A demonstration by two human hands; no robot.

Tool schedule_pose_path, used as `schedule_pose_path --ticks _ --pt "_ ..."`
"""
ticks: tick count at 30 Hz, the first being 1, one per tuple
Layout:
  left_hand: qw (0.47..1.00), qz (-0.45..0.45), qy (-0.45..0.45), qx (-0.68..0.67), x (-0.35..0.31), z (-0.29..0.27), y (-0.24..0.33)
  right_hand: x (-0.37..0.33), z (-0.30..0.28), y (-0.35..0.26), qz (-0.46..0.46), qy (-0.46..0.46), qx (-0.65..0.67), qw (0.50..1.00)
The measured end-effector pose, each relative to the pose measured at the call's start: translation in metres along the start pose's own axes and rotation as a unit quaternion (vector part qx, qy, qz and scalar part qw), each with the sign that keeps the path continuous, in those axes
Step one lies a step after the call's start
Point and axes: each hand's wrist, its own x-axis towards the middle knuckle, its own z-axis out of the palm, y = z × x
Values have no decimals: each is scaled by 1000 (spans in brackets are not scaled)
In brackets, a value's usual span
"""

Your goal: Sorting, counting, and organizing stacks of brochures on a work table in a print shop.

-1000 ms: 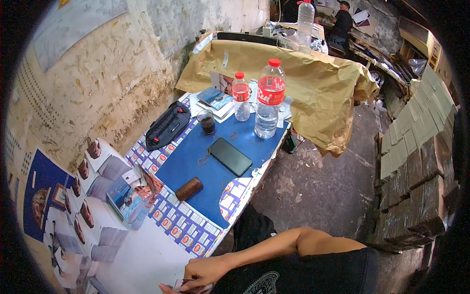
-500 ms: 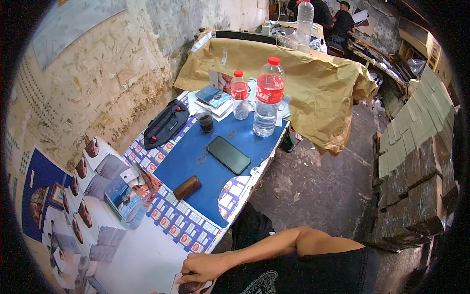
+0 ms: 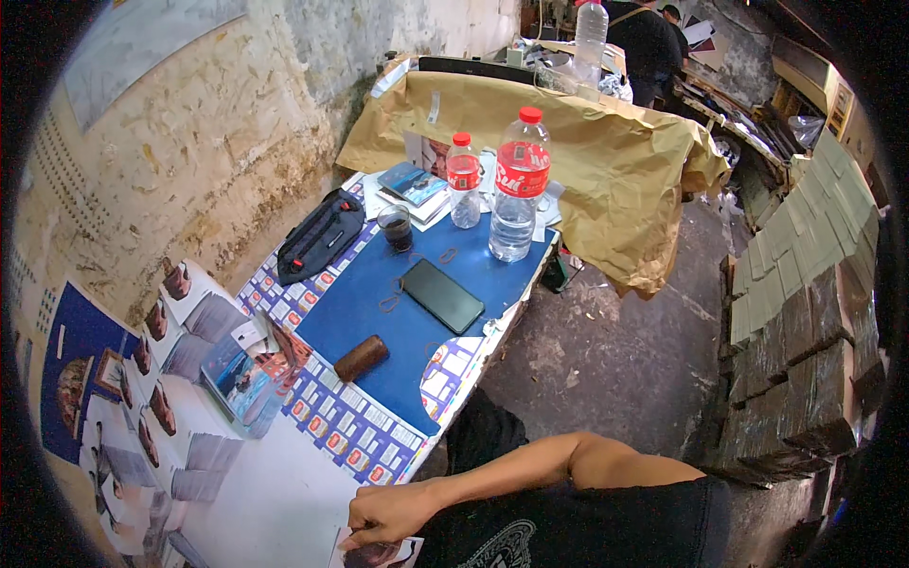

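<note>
My right hand (image 3: 390, 512) reaches in over the white work surface (image 3: 275, 502) at the lower edge, its fingers curled and closed. They rest on a printed sheet (image 3: 405, 553) with a brownish picture, partly hidden by the hand and cut off by the frame. Whether it is one sheet or several I cannot tell. My left hand does not show. To the left stand several stacks of printed sheets (image 3: 210, 452) with dark brown pictures. Beside them lies a booklet with a blue picture cover (image 3: 239, 374).
A blue mat (image 3: 331, 317) bears a phone (image 3: 443, 296), a brown case (image 3: 362, 359), a glass of dark drink (image 3: 396, 230) and two bottles (image 3: 512, 227). A black bag (image 3: 322, 239) lies by the wall. Wrapped bundles (image 3: 791, 379) stand right; a person (image 3: 644, 47) stands far back.
My right hand stays nearly in place, and slightly more of the printed sheet shows beneath it. In the background, the people have shifted position.
</note>
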Motion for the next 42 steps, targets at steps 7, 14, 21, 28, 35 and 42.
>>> schedule_pose_path --ticks 7,14,21,28,35,42 --pt "954 -263 -119 77 12 -31 -25 -5 -2 6 -18 66 -43 997" --pt "971 -131 -127 -156 44 -16 127 1 22 13 -63 66 -49 995" --pt "909 -352 -13 -225 21 51 108 4 39 17 -45 53 103 992" --pt "733 -457 135 -485 -13 80 12 7 91 34 -159 283 152 934" --pt "896 -114 119 -413 12 79 63 31 86 49 -110 172 269 941" --pt "759 -469 79 -444 8 71 68 30 73 26 -128 296 161 933"
